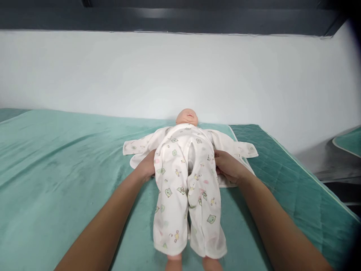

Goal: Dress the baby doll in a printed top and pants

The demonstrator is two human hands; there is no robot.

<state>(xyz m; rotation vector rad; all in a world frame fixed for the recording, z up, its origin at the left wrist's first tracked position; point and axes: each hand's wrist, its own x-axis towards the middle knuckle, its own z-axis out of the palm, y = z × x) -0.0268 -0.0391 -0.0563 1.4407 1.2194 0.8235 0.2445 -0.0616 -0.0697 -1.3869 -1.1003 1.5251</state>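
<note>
A baby doll (187, 117) lies on its back, its head by the wall and its feet toward me. White patterned trousers (172, 188) cover its legs and reach up over its belly. Beneath and beside them spreads a white top (225, 143), its sleeves stretched out to both sides. My left hand (148, 165) is at the left hip, its fingers hidden behind the trousers' edge. At the right hip, my right hand (228, 165) has its fingers curled against the trousers' side, the fingertips partly hidden by the cloth.
A light green sheet (70, 169) lies under the doll, with wrinkles at the left. Darker green quilted padding (293, 192) shows at the right. Behind stands a white wall (175, 71) under a dark beam (180, 19). Another green padded edge (349, 141) is at the far right.
</note>
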